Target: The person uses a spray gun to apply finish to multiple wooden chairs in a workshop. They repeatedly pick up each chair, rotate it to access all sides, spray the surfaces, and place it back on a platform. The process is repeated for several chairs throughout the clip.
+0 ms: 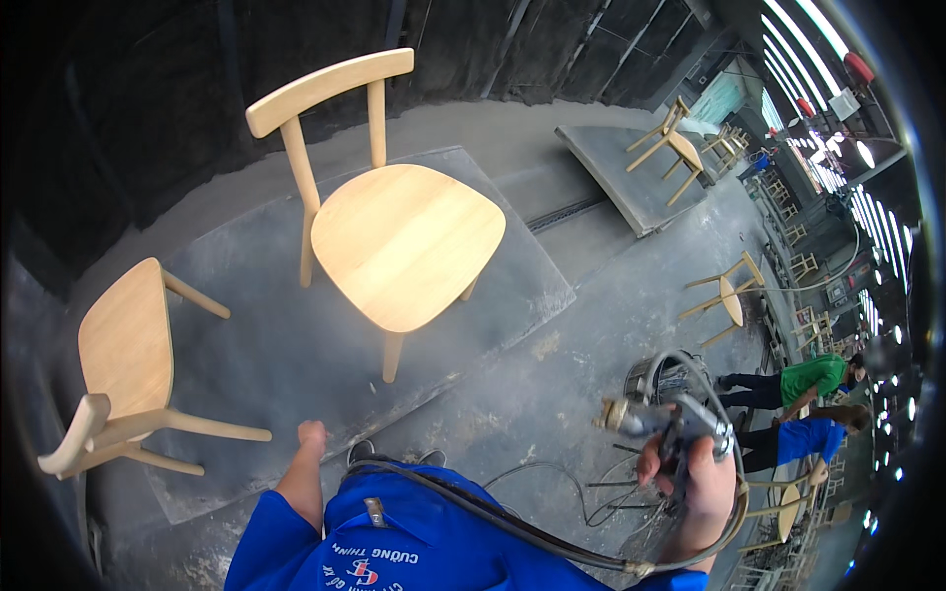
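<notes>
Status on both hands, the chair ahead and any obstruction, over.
Right hand gripping spray gun; left hand curled, nothing seen in it. Chair ahead upright on grey platform, neither hand touching it. Possible obstruction: hose across wearer's front.

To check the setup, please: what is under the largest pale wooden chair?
A flat grey rectangular platform; the part covered by the rounded pale wooden seat cannot be seen.

Free room between middle chair (409, 241) and left chair (128, 335) (legs (219, 426) of the latter in the way)
</notes>
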Demonstrator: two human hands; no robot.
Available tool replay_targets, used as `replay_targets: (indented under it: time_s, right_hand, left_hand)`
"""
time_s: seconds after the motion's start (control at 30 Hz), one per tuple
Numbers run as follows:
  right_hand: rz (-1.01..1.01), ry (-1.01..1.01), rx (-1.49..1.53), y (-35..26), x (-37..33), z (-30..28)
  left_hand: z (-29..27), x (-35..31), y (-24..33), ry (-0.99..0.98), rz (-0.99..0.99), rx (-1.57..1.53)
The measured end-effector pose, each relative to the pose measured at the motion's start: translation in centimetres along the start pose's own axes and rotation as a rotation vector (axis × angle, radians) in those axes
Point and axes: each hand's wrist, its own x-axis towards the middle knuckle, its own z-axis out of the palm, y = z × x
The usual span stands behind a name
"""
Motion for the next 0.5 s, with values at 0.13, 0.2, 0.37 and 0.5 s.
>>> replay_targets:
  time_s: [0.13, 0.2, 0.37, 0.5]
  right_hand:
    - [-0.023, 0.18, -0.45, -3.1, 4.5, 3.1]
    - [-0.015, 0.203, -0.387, -4.9, 5.4, 5.4]
    - [0.065, 0.124, -0.183, -7.8, 5.8, 10.8]
    - [-0.023, 0.238, -0.41, -8.4, 8.5, 13.5]
  left_hand:
    - [-3.4, 1.5, 0.0, -0.127, -0.019, -0.032]
    - [-5.5, 2.6, -1.2, -0.085, -0.084, -0.167]
    - [-10.0, 5.2, -7.9, 0.038, -0.234, -0.25]
    - [-12.2, 7.2, -12.6, -0.057, -0.291, -0.151]
